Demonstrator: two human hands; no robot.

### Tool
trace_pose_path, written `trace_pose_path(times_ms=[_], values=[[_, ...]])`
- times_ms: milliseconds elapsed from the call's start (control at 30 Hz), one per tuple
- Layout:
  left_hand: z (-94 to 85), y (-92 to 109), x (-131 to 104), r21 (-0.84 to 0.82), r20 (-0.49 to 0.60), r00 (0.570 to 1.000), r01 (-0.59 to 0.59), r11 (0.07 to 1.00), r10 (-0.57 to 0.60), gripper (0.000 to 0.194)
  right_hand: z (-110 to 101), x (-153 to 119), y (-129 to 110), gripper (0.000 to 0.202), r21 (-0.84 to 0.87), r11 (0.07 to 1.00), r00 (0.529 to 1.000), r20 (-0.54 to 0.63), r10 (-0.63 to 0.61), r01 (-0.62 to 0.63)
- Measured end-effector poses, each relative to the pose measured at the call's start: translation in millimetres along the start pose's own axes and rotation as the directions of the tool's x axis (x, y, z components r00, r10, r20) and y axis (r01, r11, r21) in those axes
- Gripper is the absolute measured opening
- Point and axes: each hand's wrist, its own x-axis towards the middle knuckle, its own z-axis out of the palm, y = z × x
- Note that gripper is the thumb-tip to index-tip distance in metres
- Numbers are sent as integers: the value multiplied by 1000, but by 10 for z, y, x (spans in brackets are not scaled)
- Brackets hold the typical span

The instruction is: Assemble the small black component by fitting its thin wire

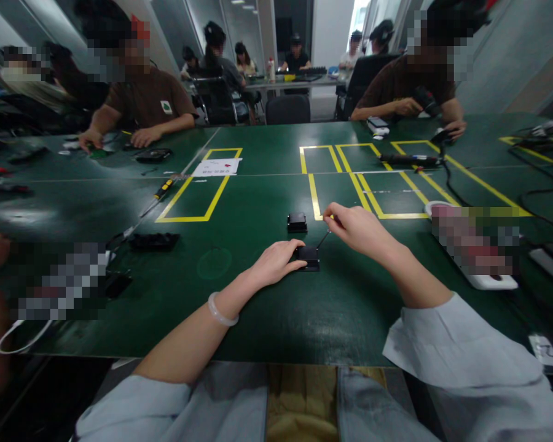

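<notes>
Head view: the left hand (pixel 276 263) pinches the left end of a boxy black part (pixel 309 253), its long axis left-right, on the glossy green table's (pixel 258 325) near side. The right hand (pixel 352 226) pinches a thin, dark tool (pixel 323 239), slanting down near-left; yellow tape (pixel 182 219) and seated people (pixel 152 98) lie beyond.

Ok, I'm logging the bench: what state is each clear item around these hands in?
Left hand: holding the front block
Front block: on the table, gripped
Right hand: pinching the thin tool
Thin tool: slanted, lower end at the front block
Rear block: resting, unheld
Yellow-black screwdriver: lying unheld
Paper sheet: lying flat
</notes>
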Motion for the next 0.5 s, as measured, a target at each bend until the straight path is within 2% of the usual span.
trace_pose_path(times_ms=[167, 367, 500], values=[[-2, -6, -2, -4, -6, 1000, -7, 1000, 7, 36, 1, 1, -20, 28, -44, 999, 1000, 9, 4, -4], [-3, 4, 3, -6, -5, 1000, -5, 1000, 5, 35, -12, -9, -167, 38, -278, 961, 1000, 21, 4, 2], [-6, 8, 5, -9, -7, 1000, 6, 1000, -6, 35, -31, -7, -233, 35, -275, 961, 998, 62, -14, 31]])
